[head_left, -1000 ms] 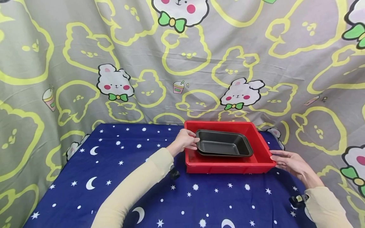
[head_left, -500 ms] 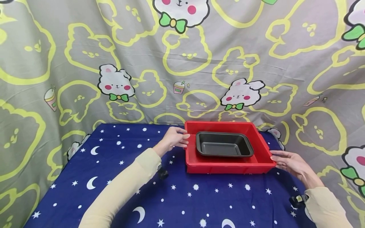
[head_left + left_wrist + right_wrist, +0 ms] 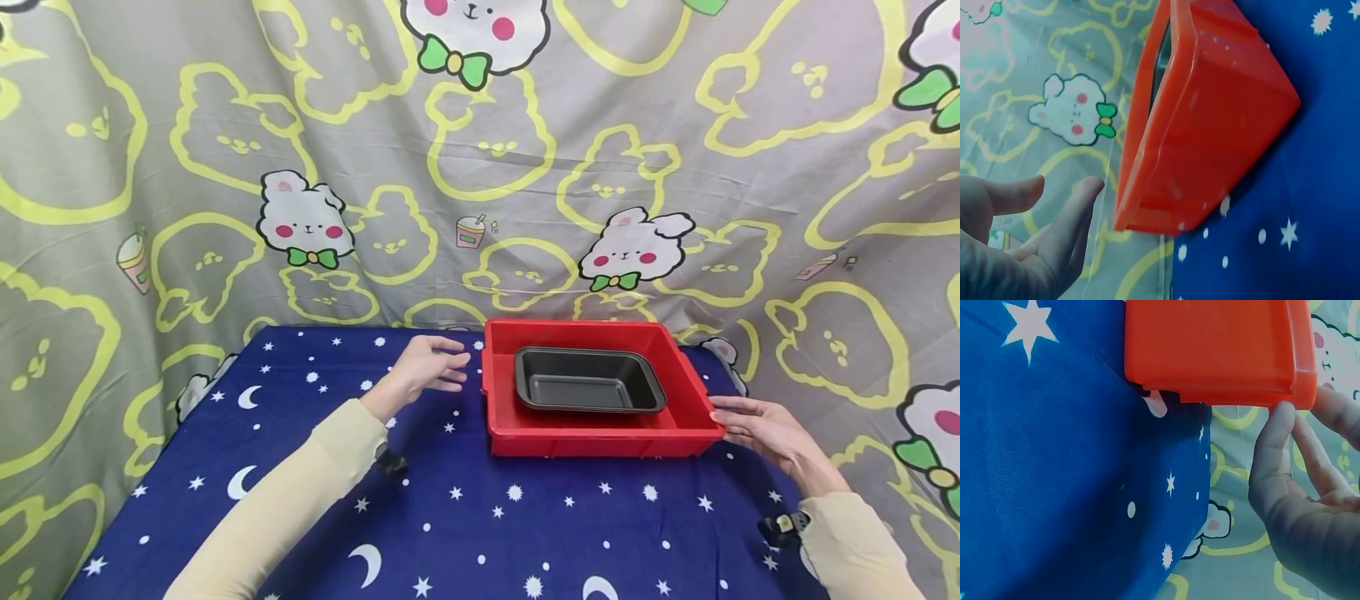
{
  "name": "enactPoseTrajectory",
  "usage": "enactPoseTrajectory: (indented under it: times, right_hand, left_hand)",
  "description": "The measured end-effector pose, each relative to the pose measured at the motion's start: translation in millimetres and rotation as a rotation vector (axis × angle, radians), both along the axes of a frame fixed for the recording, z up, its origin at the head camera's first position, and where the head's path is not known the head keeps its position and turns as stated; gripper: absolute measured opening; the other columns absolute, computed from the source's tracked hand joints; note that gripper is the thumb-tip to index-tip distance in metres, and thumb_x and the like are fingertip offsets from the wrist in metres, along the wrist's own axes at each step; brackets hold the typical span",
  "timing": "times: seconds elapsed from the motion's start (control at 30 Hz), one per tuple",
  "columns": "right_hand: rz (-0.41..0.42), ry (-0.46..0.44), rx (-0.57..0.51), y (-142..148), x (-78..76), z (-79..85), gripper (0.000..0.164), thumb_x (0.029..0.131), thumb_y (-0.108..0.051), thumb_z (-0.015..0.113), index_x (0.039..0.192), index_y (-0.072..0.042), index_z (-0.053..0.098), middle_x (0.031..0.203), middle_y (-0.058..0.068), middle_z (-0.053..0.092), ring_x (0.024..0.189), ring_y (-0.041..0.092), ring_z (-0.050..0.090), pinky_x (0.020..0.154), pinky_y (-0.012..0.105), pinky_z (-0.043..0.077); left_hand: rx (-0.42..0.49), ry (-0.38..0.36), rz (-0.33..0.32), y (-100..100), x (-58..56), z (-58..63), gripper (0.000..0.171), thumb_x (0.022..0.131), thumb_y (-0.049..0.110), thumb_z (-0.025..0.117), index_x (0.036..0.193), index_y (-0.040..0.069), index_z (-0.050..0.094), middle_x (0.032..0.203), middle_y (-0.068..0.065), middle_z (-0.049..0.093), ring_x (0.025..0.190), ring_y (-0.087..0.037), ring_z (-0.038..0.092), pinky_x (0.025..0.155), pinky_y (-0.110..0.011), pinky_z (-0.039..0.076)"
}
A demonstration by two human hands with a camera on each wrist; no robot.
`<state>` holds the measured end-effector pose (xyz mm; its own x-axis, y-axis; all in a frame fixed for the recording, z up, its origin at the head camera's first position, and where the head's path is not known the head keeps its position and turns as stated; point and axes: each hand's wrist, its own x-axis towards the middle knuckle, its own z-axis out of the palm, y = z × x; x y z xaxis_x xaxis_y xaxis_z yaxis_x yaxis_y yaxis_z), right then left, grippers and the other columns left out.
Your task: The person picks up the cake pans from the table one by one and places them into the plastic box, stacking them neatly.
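Observation:
A black loaf pan (image 3: pixel 588 383) lies inside a shallow red plastic bin (image 3: pixel 607 435), its long side running left to right. Off the bin's left side, my left hand (image 3: pixel 427 367) hangs in the air with nothing in it. Its thumb and fingers are apart and loosely bent, also in the left wrist view beside the bin's outer wall (image 3: pixel 1191 125). At the bin's front right corner, my right hand (image 3: pixel 772 429) pinches the rim. The right wrist view shows fingertips (image 3: pixel 1284 415) against the rim's underside and the thumb on the other side of it.
A dark blue cloth (image 3: pixel 315 475) with white stars and moons covers the table. Right behind the table hangs a grey curtain (image 3: pixel 405 150) with a cartoon rabbit print. The bin stands close to the table's back edge.
My left hand has let go of the loaf pan's left end and moved left, out over the bin's rim. The pan has settled flatter in the bin. My right hand keeps its place.

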<state>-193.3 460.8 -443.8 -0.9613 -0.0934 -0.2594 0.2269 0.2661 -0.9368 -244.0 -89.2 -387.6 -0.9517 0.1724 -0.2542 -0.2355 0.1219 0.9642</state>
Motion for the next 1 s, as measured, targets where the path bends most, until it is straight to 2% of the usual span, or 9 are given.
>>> enactPoseTrajectory:
  times: [0.27,0.33,0.43,0.5,0.53,0.63,0.73,0.9,1.0]
  right_hand:
    - [-0.047,0.051,-0.033,-1.5,9.7,4.1,0.027,0.104,-0.009,0.066,0.107,-0.033,0.078,0.098,-0.019,0.078,0.084,0.005,0.077,0.077,0.022,0.065]
    - [-0.07,0.089,0.025,-3.6,12.6,7.9,0.027,0.103,-0.012,0.068,0.103,-0.038,0.077,0.096,-0.022,0.077,0.082,0.004,0.077,0.075,0.021,0.065]
    - [-0.12,0.15,0.187,-10.3,17.0,15.1,0.02,0.102,-0.021,0.072,0.103,-0.04,0.075,0.092,-0.029,0.073,0.079,0.003,0.076,0.073,0.021,0.064]
    - [-0.143,0.198,0.287,-15.5,19.9,19.7,0.012,0.101,-0.026,0.073,0.107,-0.036,0.076,0.09,-0.033,0.07,0.077,0.001,0.074,0.071,0.021,0.064]
    - [-0.153,0.224,0.327,-19.0,21.3,22.3,0.012,0.101,-0.027,0.073,0.112,-0.029,0.077,0.09,-0.035,0.068,0.076,0.001,0.073,0.07,0.021,0.064]
    - [-0.175,0.311,0.422,-30.2,24.7,28.2,0.034,0.101,-0.029,0.073,0.125,-0.005,0.074,0.089,-0.033,0.068,0.073,-0.001,0.07,0.067,0.02,0.062]
    - [-0.2,0.392,0.538,-44.3,27.9,33.8,0.047,0.1,-0.033,0.074,0.129,0.003,0.069,0.089,-0.023,0.073,0.071,-0.006,0.065,0.064,0.017,0.058]
    - [-0.233,0.528,0.693,-70.3,35.4,43.4,0.037,0.099,-0.033,0.075,0.125,-0.006,0.076,0.102,0.012,0.08,0.075,-0.019,0.052,0.063,0.01,0.047]
    - [-0.23,0.633,0.71,-86.8,39.5,47.8,0.033,0.097,-0.029,0.077,0.122,-0.009,0.077,0.107,0.019,0.077,0.078,-0.022,0.05,0.066,0.006,0.045]
  left_hand:
    - [-0.051,0.057,-0.041,-30.0,9.1,4.1,0.045,0.102,0.017,0.07,0.142,-0.002,0.061,0.132,-0.023,0.072,0.09,-0.02,0.079,0.085,-0.044,0.067]
    - [-0.074,0.086,-0.053,-37.8,11.7,4.5,0.045,0.103,0.018,0.07,0.143,0.0,0.061,0.131,-0.023,0.073,0.092,-0.022,0.08,0.087,-0.045,0.067]
    - [-0.13,0.14,-0.065,-49.1,16.7,5.8,0.045,0.103,0.021,0.07,0.143,0.002,0.061,0.129,-0.023,0.073,0.098,-0.028,0.08,0.09,-0.046,0.066]
    - [-0.17,0.183,-0.07,-56.5,21.2,7.7,0.045,0.103,0.023,0.07,0.143,0.003,0.061,0.129,-0.023,0.073,0.103,-0.031,0.08,0.092,-0.047,0.066]
    - [-0.184,0.206,-0.073,-60.1,23.6,8.9,0.046,0.103,0.024,0.07,0.143,0.003,0.061,0.129,-0.024,0.073,0.104,-0.033,0.079,0.092,-0.047,0.066]
    - [-0.221,0.269,-0.07,-70.8,31.3,13.2,0.045,0.103,0.025,0.07,0.142,0.003,0.063,0.129,-0.025,0.073,0.102,-0.032,0.08,0.091,-0.045,0.066]
    - [-0.267,0.334,-0.063,-80.0,39.4,17.3,0.044,0.103,0.025,0.07,0.141,0.004,0.064,0.127,-0.024,0.074,0.101,-0.03,0.08,0.088,-0.042,0.067]
    - [-0.449,0.492,-0.035,-90.8,54.7,22.0,0.039,0.102,0.028,0.072,0.136,0.011,0.07,0.119,-0.013,0.08,0.101,-0.027,0.079,0.078,-0.031,0.064]
    - [-0.564,0.582,-0.011,-93.7,64.7,22.5,0.04,0.1,0.031,0.074,0.136,0.014,0.071,0.119,-0.008,0.08,0.103,-0.025,0.079,0.079,-0.035,0.062]
